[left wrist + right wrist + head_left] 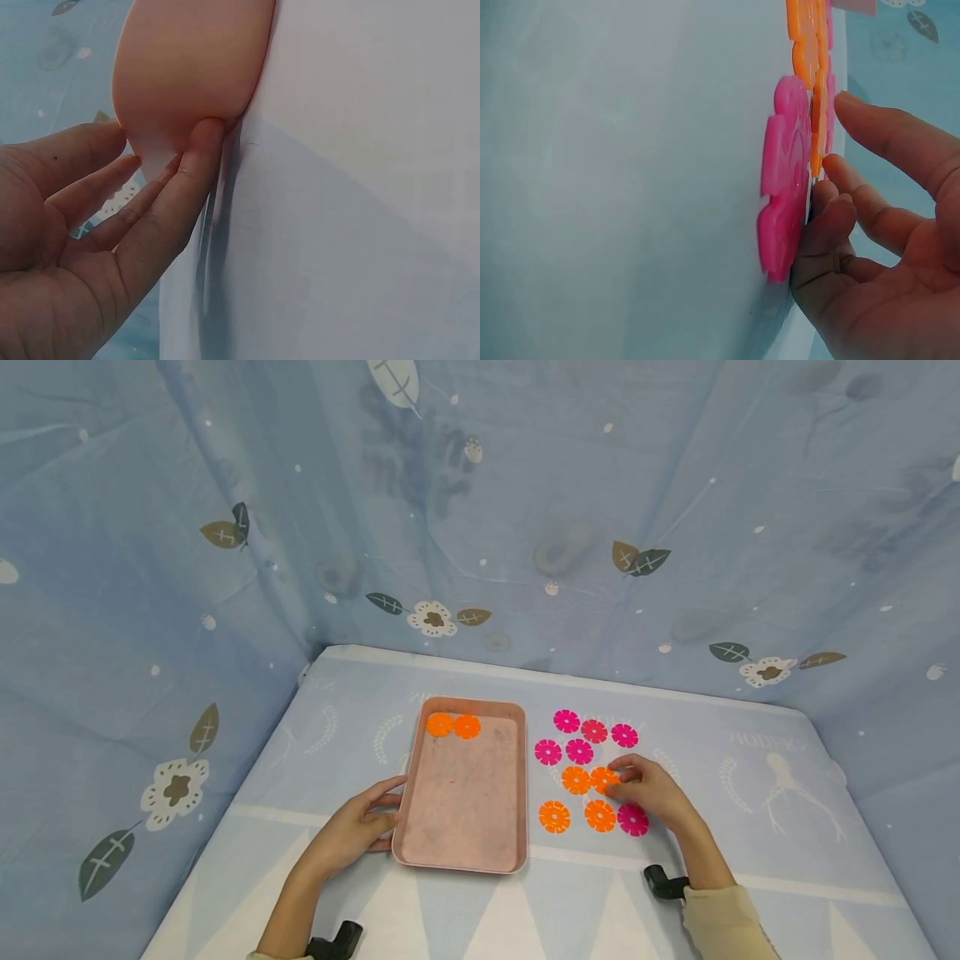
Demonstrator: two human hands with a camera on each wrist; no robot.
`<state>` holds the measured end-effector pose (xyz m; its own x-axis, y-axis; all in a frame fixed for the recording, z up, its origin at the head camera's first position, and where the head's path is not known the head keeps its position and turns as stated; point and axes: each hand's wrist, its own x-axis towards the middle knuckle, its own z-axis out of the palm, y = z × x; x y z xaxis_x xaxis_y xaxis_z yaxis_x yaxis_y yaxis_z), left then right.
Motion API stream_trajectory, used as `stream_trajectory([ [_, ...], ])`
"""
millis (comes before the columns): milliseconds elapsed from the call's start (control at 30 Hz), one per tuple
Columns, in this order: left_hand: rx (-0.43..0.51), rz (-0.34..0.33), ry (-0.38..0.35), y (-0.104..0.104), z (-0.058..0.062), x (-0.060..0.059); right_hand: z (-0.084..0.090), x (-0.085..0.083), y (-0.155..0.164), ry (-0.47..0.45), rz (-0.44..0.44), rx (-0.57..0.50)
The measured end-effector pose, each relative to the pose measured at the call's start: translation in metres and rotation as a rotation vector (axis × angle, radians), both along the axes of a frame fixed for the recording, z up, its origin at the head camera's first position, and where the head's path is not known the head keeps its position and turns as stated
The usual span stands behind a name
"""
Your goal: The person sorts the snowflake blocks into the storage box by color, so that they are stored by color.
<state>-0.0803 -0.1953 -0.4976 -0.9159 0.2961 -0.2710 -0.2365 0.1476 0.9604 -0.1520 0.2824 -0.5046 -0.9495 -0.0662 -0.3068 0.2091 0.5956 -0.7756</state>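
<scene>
My left hand [356, 827] holds the left side of a pink tray [461, 802], its fingertips at the rim and lower wall. In the left wrist view, the fingers [191, 161] lie against the tray's rounded outer side. Two orange flower-shaped discs [453, 726] lie inside at the far left. To the tray's right, my right hand [652, 789] reaches over an orange notched disc [602, 780], fingertips apart at its right edge. A magenta disc [786, 180] lies just nearer in the right wrist view. The hand partly hides the orange disc.
Several magenta discs [579, 752] lie beyond the orange ones, one redder disc [594, 732] among them. More orange discs [555, 817] lie beside the tray's right wall. A patterned cloth covers the table [480, 914]; a blue curtain [525, 527] hangs behind and at both sides.
</scene>
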Motion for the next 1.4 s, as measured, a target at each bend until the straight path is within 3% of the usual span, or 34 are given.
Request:
stream_trajectory([
  [167, -0.004, 0.005, -0.003, 0.0002, 0.0001, 0.0006, -0.0016, -0.0019, -0.0018, 0.009, 0.024, 0.063],
  [400, 0.015, -0.011, 0.001, -0.0001, 0.0008, 0.0009, -0.0014, -0.0038, -0.0034, 0.011, 0.038, 0.059],
  [667, 0.014, -0.013, -0.001, -0.0006, 0.0, 0.0003, 0.0042, -0.004, -0.004, -0.007, -0.017, 0.073],
  [867, 0.014, -0.011, -0.003, -0.0005, 0.0006, -0.0001, 0.0023, -0.0058, -0.0019, -0.024, -0.069, 0.05],
  [1400, 0.007, -0.007, 0.002, 0.0, 0.0007, 0.0005, 0.0034, -0.0064, 0.0008, -0.049, -0.077, -0.001],
])
